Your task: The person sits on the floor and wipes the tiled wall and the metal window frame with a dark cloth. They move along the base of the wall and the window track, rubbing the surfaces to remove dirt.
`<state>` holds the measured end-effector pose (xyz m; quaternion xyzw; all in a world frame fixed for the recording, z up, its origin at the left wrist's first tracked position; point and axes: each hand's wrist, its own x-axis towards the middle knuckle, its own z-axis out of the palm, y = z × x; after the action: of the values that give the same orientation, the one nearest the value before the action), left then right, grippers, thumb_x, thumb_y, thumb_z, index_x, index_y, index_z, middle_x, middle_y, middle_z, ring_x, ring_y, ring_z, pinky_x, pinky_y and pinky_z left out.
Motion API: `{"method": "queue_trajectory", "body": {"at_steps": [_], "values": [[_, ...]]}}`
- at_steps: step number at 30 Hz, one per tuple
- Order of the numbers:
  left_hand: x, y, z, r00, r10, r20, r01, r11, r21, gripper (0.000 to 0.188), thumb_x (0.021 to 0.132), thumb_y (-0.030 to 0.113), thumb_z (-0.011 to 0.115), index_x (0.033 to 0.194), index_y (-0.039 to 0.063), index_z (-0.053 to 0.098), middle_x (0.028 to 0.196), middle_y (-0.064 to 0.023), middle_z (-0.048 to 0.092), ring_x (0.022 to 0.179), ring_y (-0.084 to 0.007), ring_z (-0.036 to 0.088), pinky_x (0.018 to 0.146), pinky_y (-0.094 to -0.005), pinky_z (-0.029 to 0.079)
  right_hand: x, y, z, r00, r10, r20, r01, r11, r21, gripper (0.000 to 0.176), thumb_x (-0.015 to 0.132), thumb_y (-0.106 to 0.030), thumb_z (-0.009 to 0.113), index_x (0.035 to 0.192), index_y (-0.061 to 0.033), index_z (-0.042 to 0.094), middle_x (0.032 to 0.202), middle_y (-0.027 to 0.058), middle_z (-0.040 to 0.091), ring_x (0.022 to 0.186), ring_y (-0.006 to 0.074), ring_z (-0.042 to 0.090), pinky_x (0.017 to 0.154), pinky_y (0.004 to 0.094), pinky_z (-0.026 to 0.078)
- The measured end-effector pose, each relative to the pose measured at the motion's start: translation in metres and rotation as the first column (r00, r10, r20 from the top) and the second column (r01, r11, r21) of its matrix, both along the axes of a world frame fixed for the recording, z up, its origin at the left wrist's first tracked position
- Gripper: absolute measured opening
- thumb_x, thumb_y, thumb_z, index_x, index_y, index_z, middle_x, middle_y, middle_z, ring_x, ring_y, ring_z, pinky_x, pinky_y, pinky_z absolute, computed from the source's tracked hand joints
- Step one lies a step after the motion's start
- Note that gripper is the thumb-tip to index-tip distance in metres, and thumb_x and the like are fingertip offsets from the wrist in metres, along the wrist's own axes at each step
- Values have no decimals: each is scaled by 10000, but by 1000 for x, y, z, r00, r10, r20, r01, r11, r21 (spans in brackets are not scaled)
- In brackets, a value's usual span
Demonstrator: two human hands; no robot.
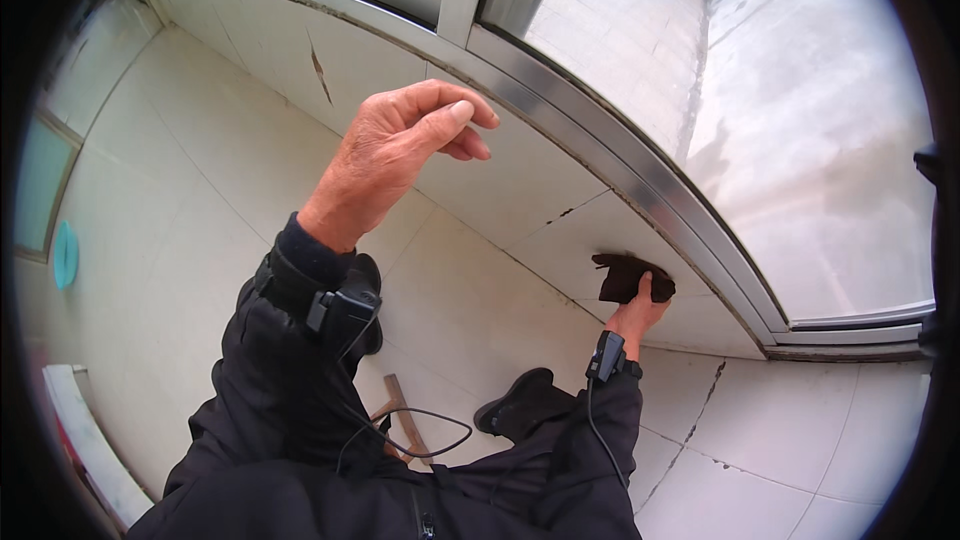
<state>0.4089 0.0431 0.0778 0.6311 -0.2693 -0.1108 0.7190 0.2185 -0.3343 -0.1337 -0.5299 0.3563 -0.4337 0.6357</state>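
Low on the right, my right hand (637, 315) presses a dark brown cloth (624, 279) to the white wall tiles (544, 165) beneath the aluminium window frame (600, 116). Its thumb lies on top of the cloth, and the other fingers are mostly hidden. My left hand (409, 135) hangs in the air in front of the same tiled wall, fingers loosely bent, with nothing visible in it. Each wrist carries a strapped device with a cable, the left one (345, 311) in front of my shoe.
Between my feet a wooden stool (405, 420) shows in part, a loop of black cable (450, 446) over it. A turquoise basin (65, 255) is at the far left, above a white-edged object (97, 442). Cracked joints (701, 401) mark tiles at right.
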Motion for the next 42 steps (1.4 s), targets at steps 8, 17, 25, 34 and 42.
{"method": "queue_trajectory", "body": {"at_steps": [8,17,25,34,42], "values": [[22,-21,-65,965,69,-252,-94,992,-87,264,1131,240,598,1106,31,758,1084,-62,774,868,-127,719,864,-302,575,-3,1,-22,995,67,-67,-61,995,81,368,1038,-82,690,1360,-33,520,1314,109,625,1189,238,620,1021,417,538],[34,-17,-75,931,122,-343,-158,984,-78,263,1117,231,597,1030,34,746,990,-45,765,814,-115,695,822,-296,555,30,58,22,997,49,-60,-52,998,-44,344,1053,-160,704,1326,-3,564,1282,103,646,1139,237,629,1026,388,510],[35,-11,-66,926,146,-347,-179,982,-65,273,1111,224,594,996,26,742,965,-43,759,801,-112,680,818,-296,549,63,91,-28,995,2,-100,-1,1000,9,379,1035,-112,726,1348,1,545,1295,102,656,1160,208,629,1027,361,507],[42,5,-62,908,217,-359,-242,970,-25,269,1105,212,599,1000,9,741,955,-49,761,783,-113,679,811,-295,554,93,91,-200,987,136,-82,-66,822,565,342,1017,4,694,1346,-45,615,1326,132,685,1191,278,701,1023,451,638],[47,14,-60,902,245,-355,-279,959,-45,260,1109,207,598,1011,14,741,957,-49,758,793,-115,681,821,-296,565,107,122,-127,987,162,3,-143,862,487,332,1059,-65,683,1380,-42,602,1362,100,665,1219,249,666,1061,412,588]]}}
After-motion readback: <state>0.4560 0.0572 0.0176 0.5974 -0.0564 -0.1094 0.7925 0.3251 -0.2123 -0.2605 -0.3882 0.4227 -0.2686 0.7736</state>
